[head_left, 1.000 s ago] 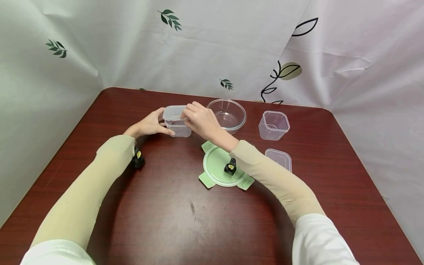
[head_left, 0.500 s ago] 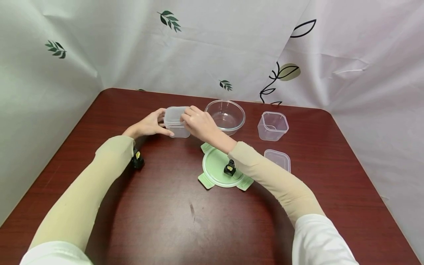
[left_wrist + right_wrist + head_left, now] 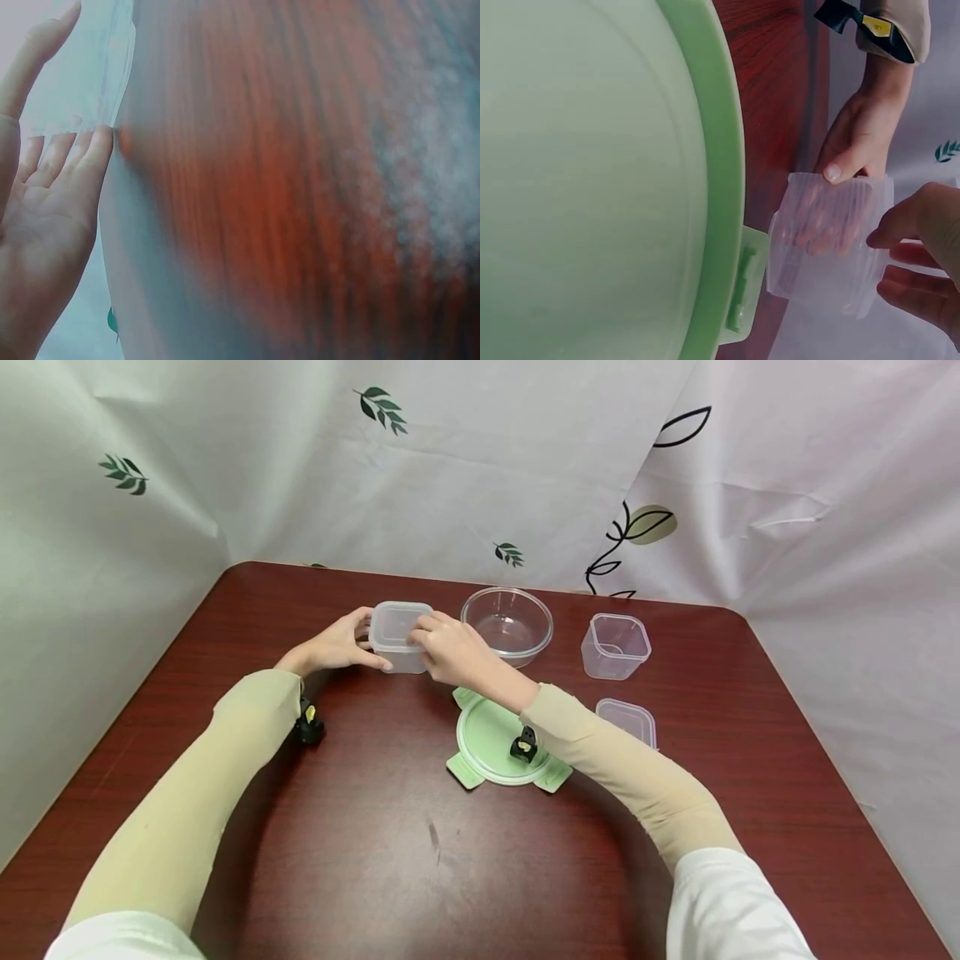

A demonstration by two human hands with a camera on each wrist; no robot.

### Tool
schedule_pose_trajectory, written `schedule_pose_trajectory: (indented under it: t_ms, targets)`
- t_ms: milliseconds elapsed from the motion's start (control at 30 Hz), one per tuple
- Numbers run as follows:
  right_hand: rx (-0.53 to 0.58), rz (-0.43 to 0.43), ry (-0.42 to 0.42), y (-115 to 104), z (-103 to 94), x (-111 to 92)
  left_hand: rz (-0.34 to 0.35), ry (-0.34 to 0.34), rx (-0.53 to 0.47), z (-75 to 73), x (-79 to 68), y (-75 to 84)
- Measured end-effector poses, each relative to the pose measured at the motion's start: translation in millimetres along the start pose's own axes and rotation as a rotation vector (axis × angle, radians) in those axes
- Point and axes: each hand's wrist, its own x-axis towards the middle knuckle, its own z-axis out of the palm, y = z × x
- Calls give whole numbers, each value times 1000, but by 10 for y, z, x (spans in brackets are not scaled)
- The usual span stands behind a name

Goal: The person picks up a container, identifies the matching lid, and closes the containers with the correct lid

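At the back left of the table stands a clear rectangular plastic container (image 3: 405, 662), with a translucent lid (image 3: 396, 622) lying over its top. My left hand (image 3: 332, 643) grips the container from the left, thumb toward the front and fingers behind. In the left wrist view the fingers (image 3: 96, 154) meet the container's wall (image 3: 86, 82). On the other side, my right hand (image 3: 453, 647) has its curled fingers at the lid's right edge, pinching it. The right wrist view shows the left fingers through the clear wall (image 3: 821, 225).
A round glass bowl (image 3: 528, 653) stands just behind the right hand. Below the right forearm lies a green round lid (image 3: 480, 739) with side flaps. Farther right are a small clear container (image 3: 611, 664) and its lid-like clear piece (image 3: 626, 718).
The translucent lid has come down from a raised position and now sits lower over the container, its front edge nearer the rim. The right hand has lowered slightly with it; the left stays put.
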Motion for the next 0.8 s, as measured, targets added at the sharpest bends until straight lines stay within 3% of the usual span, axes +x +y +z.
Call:
schedule_pose_trajectory:
  t_ms: [233, 567, 800]
  targets:
    - [45, 0, 0, 26, 15, -2, -5, -16, -23, -2, -1, -33]
    - [24, -44, 14, 15, 16, 16, -1, -19, -26, 2, -35, -23]
    - [64, 38, -17, 22, -32, 76, -11, -19, -16, 2, -37, -11]
